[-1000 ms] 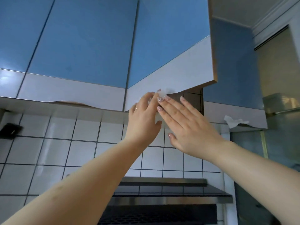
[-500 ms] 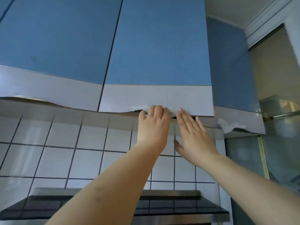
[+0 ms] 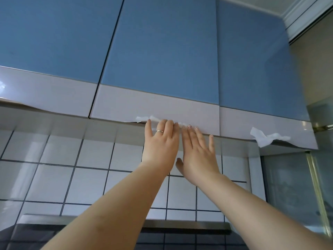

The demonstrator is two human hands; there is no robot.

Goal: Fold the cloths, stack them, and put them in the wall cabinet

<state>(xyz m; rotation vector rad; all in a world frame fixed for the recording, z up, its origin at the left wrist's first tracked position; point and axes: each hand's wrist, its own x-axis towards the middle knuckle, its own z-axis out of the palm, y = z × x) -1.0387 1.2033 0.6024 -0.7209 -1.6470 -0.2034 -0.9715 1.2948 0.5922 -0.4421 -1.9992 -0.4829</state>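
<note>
Tiled wall (image 3: 59,179) fills the lower frame beneath the blue wall cabinet (image 3: 162,56), whose door looks shut at centre frame; no cloths show, so they are presumably inside, soft, light and best taken by a folded edge. Your left hand (image 3: 160,141) and right hand (image 3: 197,150) lie flat, fingers straight, side by side, pressing the door's lower edge, where white paper scrap (image 3: 144,119) sticks out.

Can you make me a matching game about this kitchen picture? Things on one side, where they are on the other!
Things:
1. left hand
2. right hand
3. white scrap
4. ring

Places:
A. on a finger
B. sticking out under the far right door
C. touching the middle door's bottom edge, nearer the left
D. beside it, painted nails

Pairs: 1-C, 2-D, 3-B, 4-A
</note>
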